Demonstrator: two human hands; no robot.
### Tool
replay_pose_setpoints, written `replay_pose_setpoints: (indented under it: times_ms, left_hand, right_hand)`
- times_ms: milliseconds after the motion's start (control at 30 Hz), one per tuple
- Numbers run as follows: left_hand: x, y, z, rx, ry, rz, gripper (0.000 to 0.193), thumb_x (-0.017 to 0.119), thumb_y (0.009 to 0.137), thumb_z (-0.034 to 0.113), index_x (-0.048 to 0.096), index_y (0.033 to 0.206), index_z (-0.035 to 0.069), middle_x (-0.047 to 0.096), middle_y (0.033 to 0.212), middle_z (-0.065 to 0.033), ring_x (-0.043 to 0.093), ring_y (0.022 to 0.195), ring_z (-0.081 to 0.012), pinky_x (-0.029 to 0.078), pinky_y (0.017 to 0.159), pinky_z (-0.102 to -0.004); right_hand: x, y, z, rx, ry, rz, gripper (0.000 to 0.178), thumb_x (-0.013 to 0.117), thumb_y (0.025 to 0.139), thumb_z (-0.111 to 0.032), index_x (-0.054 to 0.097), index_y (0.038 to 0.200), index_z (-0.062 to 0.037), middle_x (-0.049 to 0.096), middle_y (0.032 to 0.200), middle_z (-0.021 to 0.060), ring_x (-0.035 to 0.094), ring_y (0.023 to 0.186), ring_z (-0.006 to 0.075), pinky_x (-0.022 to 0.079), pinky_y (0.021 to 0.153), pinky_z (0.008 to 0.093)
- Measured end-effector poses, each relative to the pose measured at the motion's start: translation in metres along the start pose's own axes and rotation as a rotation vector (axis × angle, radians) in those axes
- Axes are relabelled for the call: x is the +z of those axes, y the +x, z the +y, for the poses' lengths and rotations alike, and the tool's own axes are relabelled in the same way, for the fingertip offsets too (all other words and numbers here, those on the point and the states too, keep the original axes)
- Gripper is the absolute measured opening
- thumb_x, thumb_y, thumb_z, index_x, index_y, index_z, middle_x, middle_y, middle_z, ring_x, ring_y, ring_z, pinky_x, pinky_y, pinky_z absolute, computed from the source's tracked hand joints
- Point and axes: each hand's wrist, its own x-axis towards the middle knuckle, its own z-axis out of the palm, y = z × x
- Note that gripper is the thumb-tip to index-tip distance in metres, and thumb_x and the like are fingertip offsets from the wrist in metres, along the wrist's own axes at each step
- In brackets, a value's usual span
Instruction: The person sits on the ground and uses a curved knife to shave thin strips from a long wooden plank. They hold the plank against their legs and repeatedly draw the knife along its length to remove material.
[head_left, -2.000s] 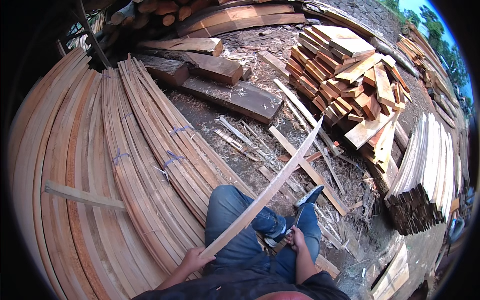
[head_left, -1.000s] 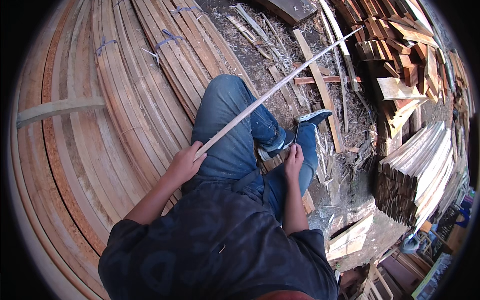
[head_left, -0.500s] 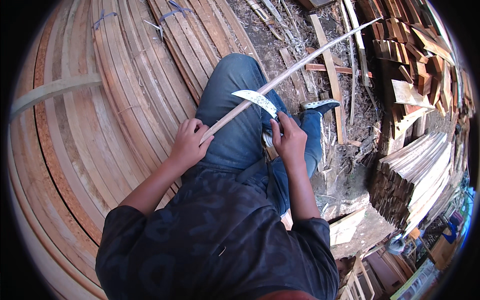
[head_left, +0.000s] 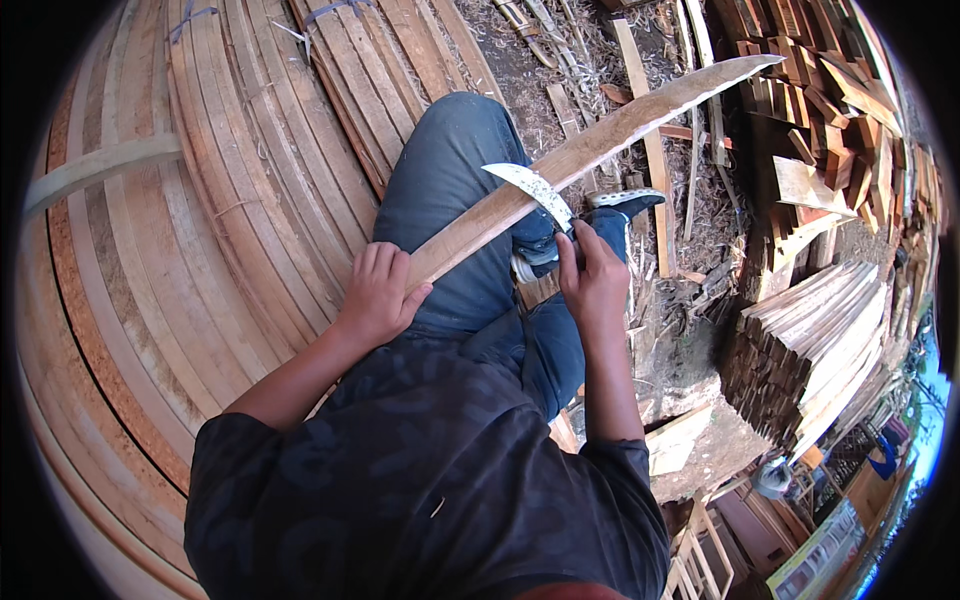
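1. In the head view, my left hand (head_left: 375,292) grasps the near end of a wooden slat (head_left: 600,148), fingers curled over it, thumb along its right side.
2. The slat slants up and right over my bent left leg (head_left: 445,165), its tapered far end near the stacked wood blocks (head_left: 835,135).
3. My right hand (head_left: 592,275) is closed on a curved blade (head_left: 530,188), thumb and forefinger at its base; my palm hides the handle.
4. The blade crosses the slat's upper face; I cannot tell whether its edge touches.
5. Long strips (head_left: 265,160) lie to my left, pale slats (head_left: 815,335) to my right.
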Motion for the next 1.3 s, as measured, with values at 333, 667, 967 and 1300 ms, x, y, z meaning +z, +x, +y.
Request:
replay_pose_setpoints:
  times_ms: [333,667,967,1300]
  left_hand:
    - [-0.005,0.009,0.019,-0.094,0.174,-0.066,0.056,0.075,0.077,0.048,0.051,0.103,0.004,0.049,0.100,-0.0137,0.048,0.096,-0.0326,0.035,0.086,-0.0447]
    - [0.000,0.013,0.018,-0.196,0.136,-0.157,0.062,0.081,0.070,0.050,0.053,0.101,0.003,0.057,0.088,-0.0134,0.056,0.087,-0.0330,0.043,0.079,-0.0435]
    - [0.000,0.010,0.019,-0.117,-0.005,-0.039,0.047,0.074,0.082,0.042,0.055,0.093,0.001,0.056,0.084,-0.0142,0.053,0.084,-0.0344,0.045,0.074,-0.0431]
    - [0.004,-0.003,0.021,-0.167,-0.081,-0.045,0.031,0.069,0.090,0.028,0.055,0.094,0.001,0.052,0.085,-0.0149,0.051,0.084,-0.0339,0.044,0.075,-0.0438]
  right_hand:
    - [0.003,-0.039,0.010,0.126,0.102,-0.088,0.020,0.072,0.088,-0.014,0.068,0.104,-0.0018,0.068,0.077,0.0151,0.068,0.063,0.0263,0.051,0.058,0.0347]
    - [0.032,-0.057,0.011,0.308,0.317,-0.013,0.023,0.069,0.090,-0.014,0.067,0.106,0.0027,0.068,0.080,0.0216,0.069,0.069,0.0297,0.051,0.064,0.0336]
    - [0.022,-0.054,0.024,0.363,0.235,0.025,0.023,0.066,0.093,-0.017,0.067,0.106,0.0023,0.064,0.068,0.0150,0.061,0.057,0.0202,0.047,0.058,0.0308]
    - [0.029,-0.041,-0.002,0.169,0.198,-0.110,0.022,0.069,0.089,-0.020,0.068,0.105,-0.0034,0.067,0.077,0.0168,0.067,0.066,0.0324,0.051,0.060,0.0370]
